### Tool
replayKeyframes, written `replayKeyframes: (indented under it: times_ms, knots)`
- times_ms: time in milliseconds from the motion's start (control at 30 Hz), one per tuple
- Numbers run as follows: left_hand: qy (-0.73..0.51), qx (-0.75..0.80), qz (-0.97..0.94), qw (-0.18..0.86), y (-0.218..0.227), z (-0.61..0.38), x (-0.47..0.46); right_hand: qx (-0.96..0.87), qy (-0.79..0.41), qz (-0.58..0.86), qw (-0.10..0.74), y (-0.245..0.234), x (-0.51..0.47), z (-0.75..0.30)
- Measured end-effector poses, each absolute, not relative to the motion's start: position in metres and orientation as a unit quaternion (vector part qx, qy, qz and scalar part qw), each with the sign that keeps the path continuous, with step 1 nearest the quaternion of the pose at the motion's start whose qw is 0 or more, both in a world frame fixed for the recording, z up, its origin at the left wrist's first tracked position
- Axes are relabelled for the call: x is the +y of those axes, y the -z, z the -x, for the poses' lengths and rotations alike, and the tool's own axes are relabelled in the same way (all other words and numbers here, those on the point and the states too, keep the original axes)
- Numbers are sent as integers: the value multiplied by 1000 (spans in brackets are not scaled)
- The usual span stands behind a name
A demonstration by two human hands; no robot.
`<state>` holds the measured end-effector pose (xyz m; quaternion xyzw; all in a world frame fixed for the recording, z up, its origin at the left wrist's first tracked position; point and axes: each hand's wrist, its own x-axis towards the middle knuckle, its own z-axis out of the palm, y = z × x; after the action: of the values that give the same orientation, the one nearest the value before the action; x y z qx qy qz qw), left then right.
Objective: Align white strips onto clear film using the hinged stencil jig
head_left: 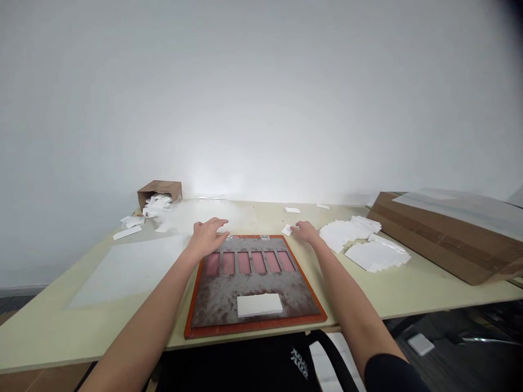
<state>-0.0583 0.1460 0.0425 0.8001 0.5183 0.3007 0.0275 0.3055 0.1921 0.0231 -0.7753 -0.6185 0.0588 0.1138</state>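
A dark metal plate with a row of several pink-bottomed rectangular slots (253, 282) lies on an orange base board (188, 325), with hinges along its far edge. Over the plate's far left corner, my left hand (206, 238) has thumb and fingers spread, holding nothing. Beyond the far right corner, my right hand (307, 233) has its fingertips pinched at the edge of a small white card (286, 230). A stack of white rectangular cards (260, 305) rests on the near part of the plate.
Fanned white sheets (378, 254) lie to the right, before a large cardboard box (445, 237). At the far left, a small cardboard box (169, 189) spills white strips. A translucent sheet (126, 269) covers part of the table's left. More white cards (292, 210) lie near the wall.
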Motion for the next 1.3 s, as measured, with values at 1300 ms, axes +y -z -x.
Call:
replayKeyframes:
  times_ms: [1300]
  knots:
    - [-340, 433, -829, 95, -22, 19, 139, -789, -245, 365, 428, 10, 179, -184]
